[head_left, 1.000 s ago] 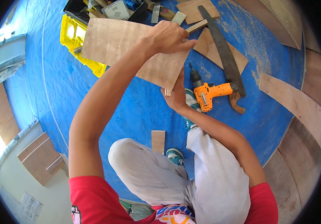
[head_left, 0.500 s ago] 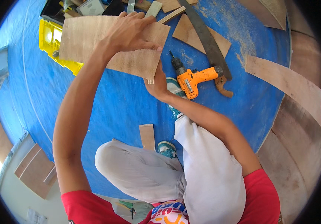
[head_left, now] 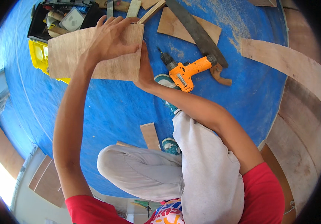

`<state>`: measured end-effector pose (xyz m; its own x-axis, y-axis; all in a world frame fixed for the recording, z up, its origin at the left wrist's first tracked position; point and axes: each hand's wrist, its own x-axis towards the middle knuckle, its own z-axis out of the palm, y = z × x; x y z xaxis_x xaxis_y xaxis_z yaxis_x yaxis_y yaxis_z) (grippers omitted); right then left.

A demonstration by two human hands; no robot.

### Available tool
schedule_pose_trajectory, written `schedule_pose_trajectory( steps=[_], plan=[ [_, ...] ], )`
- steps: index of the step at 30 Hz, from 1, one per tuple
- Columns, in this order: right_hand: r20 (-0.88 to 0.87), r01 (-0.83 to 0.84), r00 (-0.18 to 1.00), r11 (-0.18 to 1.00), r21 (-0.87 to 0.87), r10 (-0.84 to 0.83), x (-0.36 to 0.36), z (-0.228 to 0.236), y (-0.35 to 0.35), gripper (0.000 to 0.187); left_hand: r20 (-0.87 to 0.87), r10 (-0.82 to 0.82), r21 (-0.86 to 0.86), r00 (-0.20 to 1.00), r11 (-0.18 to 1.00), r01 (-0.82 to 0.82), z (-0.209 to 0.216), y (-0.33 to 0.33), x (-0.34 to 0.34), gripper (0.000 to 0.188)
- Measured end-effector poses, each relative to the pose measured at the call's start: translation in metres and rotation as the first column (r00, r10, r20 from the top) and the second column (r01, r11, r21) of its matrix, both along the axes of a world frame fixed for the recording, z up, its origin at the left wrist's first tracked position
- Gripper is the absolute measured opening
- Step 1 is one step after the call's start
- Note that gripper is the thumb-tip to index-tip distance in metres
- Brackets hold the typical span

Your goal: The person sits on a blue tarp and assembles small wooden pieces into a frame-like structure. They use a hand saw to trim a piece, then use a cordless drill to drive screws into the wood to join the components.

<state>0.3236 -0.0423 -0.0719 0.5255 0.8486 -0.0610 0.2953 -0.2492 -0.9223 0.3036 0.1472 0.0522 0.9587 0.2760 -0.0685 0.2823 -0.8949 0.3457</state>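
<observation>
Your plywood board (head_left: 117,66) is at eleven o'clock in the view, tilted over the blue tarp (head_left: 108,108). Your left hand (head_left: 112,40) lies spread on top of it, thumb apart and pointing to three o'clock, fingertips at the far edge. It seems to press there to make the board steady. Your right hand (head_left: 145,69) is at the board's near three o'clock side, probably to prop it from behind. Its fingers are hidden, so I can't tell if they are clamped on the wood.

A thin wood strip (head_left: 153,12) pokes out at the board's two o'clock corner; I can't tell if it is joined on. The orange cordless drill (head_left: 190,71) lies on its side past three o'clock from the board, maybe to be easy to grab. The handsaw (head_left: 199,31) rests flat across a plywood piece (head_left: 168,26), its wooden handle toward five o'clock.

Big bright letters sit on your red shirt (head_left: 263,194) at six o'clock, but folds break them up. The drill's pale label is too small to read.
</observation>
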Motion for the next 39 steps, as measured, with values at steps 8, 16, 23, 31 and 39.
schedule_pose_trajectory(
  steps=[8,16,23,31,39],
  plan=[
    [-0.001,-0.190,0.982,0.979,-0.079,0.191,0.111,0.052,-0.020,0.073,0.075,0.039,-0.003,0.996,0.999,-0.039,-0.004,-0.012,-0.001,0.088],
    [-0.403,-0.111,0.899,0.979,0.174,0.173,0.134,0.052,0.040,0.058,0.060,0.122,-0.082,0.991,0.990,-0.117,0.003,-0.012,0.013,0.067],
    [-0.614,0.038,0.780,0.971,0.238,0.120,0.117,0.024,0.065,0.057,0.141,0.080,-0.060,0.987,0.996,-0.072,-0.004,0.000,0.020,0.062],
    [-0.531,-0.074,0.812,0.945,0.319,0.243,0.119,0.029,0.072,0.037,0.393,0.103,-0.017,0.914,0.994,-0.105,0.020,0.007,-0.007,0.083],
    [-0.569,0.013,0.810,0.966,0.258,0.141,0.109,0.035,0.070,0.036,-0.375,0.927,-0.867,-0.001,-0.351,-0.354,0.020,-0.084,-0.153,0.064]
  ],
)
